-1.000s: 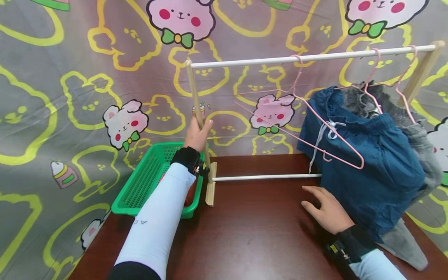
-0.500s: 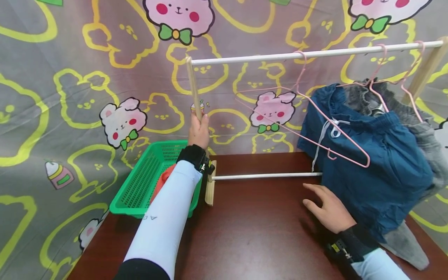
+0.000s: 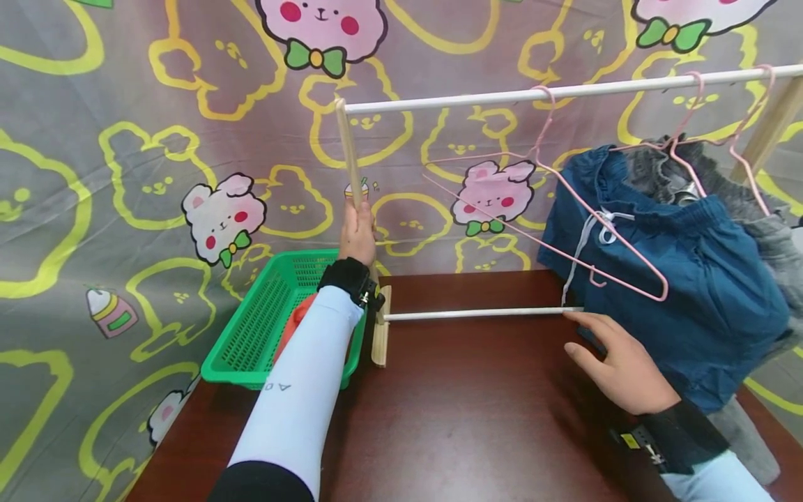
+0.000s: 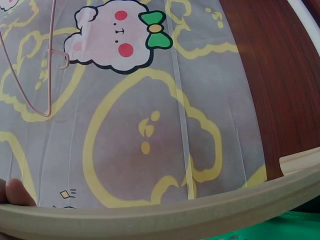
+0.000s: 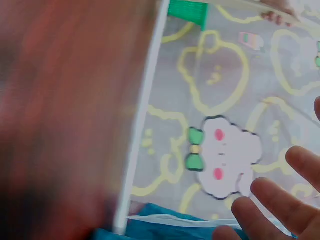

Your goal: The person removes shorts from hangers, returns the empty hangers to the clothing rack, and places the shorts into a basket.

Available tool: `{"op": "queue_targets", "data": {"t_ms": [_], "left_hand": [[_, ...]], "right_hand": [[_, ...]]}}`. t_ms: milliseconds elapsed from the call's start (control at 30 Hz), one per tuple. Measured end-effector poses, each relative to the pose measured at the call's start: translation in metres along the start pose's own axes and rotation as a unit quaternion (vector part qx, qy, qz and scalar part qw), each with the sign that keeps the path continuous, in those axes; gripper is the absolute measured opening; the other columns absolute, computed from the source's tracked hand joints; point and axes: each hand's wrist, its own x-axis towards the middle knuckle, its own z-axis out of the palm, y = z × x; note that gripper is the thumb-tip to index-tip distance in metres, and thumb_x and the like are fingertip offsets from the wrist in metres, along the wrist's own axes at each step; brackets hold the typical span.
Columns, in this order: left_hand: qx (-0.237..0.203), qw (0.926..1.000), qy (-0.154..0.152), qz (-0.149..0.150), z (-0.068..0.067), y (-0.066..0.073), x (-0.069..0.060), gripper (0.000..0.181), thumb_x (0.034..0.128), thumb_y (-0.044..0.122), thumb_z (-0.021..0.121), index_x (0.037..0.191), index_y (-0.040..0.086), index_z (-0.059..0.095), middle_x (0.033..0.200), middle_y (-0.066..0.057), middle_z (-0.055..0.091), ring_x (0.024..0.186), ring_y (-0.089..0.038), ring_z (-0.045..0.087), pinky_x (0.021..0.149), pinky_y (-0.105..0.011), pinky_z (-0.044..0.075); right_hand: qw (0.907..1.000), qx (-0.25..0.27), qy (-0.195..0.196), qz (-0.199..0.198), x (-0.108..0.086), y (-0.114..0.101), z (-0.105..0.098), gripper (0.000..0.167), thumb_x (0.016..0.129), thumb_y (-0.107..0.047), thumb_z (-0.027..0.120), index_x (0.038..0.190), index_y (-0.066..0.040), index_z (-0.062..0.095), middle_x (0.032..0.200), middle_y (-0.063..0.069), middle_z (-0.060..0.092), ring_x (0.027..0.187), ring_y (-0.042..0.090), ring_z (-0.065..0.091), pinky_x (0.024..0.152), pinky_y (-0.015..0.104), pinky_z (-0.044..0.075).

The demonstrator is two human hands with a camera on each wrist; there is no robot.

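My left hand (image 3: pixel 357 236) grips the left wooden post (image 3: pixel 349 150) of a small clothes rack; in the left wrist view the fingertips (image 4: pixel 19 192) show around that post. My right hand (image 3: pixel 621 366) hovers over the table with fingers extended, near the blue shorts (image 3: pixel 684 300), and holds nothing. The shorts have a white drawstring and hang at the right of the rack. A bare pink hanger (image 3: pixel 602 216) hangs from the white top rail (image 3: pixel 452 101) in front of them. Behind the blue shorts hangs a grey garment (image 3: pixel 768 244), mostly hidden.
Left of the rack stands a green basket (image 3: pixel 235 376) with a reddish-orange cloth (image 3: pixel 295 321) in it, partly behind my left forearm. A white lower bar (image 3: pixel 483 314) runs just above the dark red table (image 3: pixel 452 425). A patterned curtain (image 3: pixel 157 104) hangs behind.
My right hand has moved slightly to the right. My left hand stays on the post, with its wrist shifted a little to the right. The view has shifted slightly.
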Motion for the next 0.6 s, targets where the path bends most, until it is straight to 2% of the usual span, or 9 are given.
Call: {"op": "queue_targets", "data": {"t_ms": [67, 167, 333, 467, 600], "left_hand": [[-0.003, 1.0000, -0.001, -0.004, -0.001, -0.001, -0.001, 0.036, 0.1112, 0.041, 0.029, 0.131, 0.011, 0.037, 0.082, -0.005, 0.042, 0.074, -0.031, 0.050, 0.067, -0.033, 0.040], [-0.002, 0.9999, -0.002, -0.013, -0.003, -0.002, -0.003, 0.041, 0.1104, 0.044, 0.029, 0.136, 0.014, 0.035, 0.084, -0.006, 0.042, 0.077, -0.033, 0.050, 0.068, -0.034, 0.040], [0.007, 0.9999, -0.004, -0.014, -0.004, -0.002, -0.003, 0.044, 0.1099, 0.047, 0.028, 0.139, 0.016, 0.035, 0.084, -0.005, 0.043, 0.073, -0.023, 0.049, 0.067, -0.034, 0.040], [0.008, 0.9998, -0.010, -0.012, -0.003, -0.001, -0.002, 0.045, 0.1098, 0.047, 0.028, 0.140, 0.014, 0.034, 0.084, -0.005, 0.044, 0.072, -0.021, 0.049, 0.067, -0.034, 0.041], [0.007, 0.9998, -0.013, -0.013, -0.001, -0.001, -0.001, 0.043, 0.1104, 0.045, 0.029, 0.136, 0.011, 0.034, 0.083, -0.005, 0.043, 0.071, -0.021, 0.047, 0.067, -0.033, 0.040]], "right_hand": [[1.0000, -0.002, 0.005, -0.008, -0.001, -0.007, -0.010, 0.061, 0.101, -0.037, 0.063, 0.151, -0.007, 0.043, 0.145, 0.023, 0.046, 0.125, 0.045, 0.044, 0.095, 0.071, 0.040], [0.9996, -0.011, 0.016, -0.022, -0.002, -0.018, -0.024, 0.059, 0.102, -0.035, 0.063, 0.151, -0.008, 0.044, 0.144, 0.022, 0.046, 0.123, 0.044, 0.045, 0.093, 0.071, 0.041], [0.9975, -0.021, 0.041, -0.053, -0.006, -0.034, -0.043, 0.056, 0.101, -0.028, 0.065, 0.150, -0.011, 0.046, 0.145, 0.020, 0.047, 0.126, 0.044, 0.044, 0.091, 0.071, 0.040], [0.9933, -0.034, 0.074, -0.082, -0.010, -0.047, -0.057, 0.055, 0.098, -0.022, 0.069, 0.148, -0.013, 0.049, 0.146, 0.021, 0.047, 0.130, 0.045, 0.042, 0.095, 0.074, 0.034], [0.9878, -0.052, 0.109, -0.098, -0.011, -0.056, -0.071, 0.055, 0.095, -0.017, 0.071, 0.146, -0.011, 0.052, 0.147, 0.021, 0.045, 0.132, 0.047, 0.038, 0.105, 0.074, 0.026]]}}
